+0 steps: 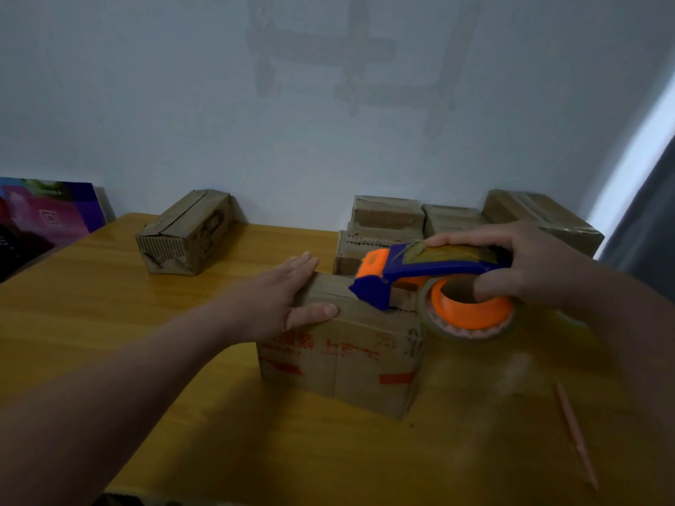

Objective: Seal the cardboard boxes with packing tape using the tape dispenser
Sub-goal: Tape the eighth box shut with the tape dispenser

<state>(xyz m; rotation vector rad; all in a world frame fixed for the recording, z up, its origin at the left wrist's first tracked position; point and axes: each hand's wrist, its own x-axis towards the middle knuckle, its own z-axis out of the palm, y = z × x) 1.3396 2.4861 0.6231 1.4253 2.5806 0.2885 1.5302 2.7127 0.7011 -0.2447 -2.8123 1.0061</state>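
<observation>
L hand lies flat w/ fingers spread on the near cardboard box, mid-table. R hand grips the tape dispenser, nose on box top, right end. Risk: box slides or tape wrinkles if L pressure eases.

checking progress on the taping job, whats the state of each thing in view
near box, flaps closed, standing on the table
left hand, flat on the near box's left end
right hand, grips the tape dispenser
tape dispenser, nose down on the near box's top
back-left box, closed, lying alone
back-right boxes, closed, grouped by the wall
pink stick, lying loose on the table
</observation>
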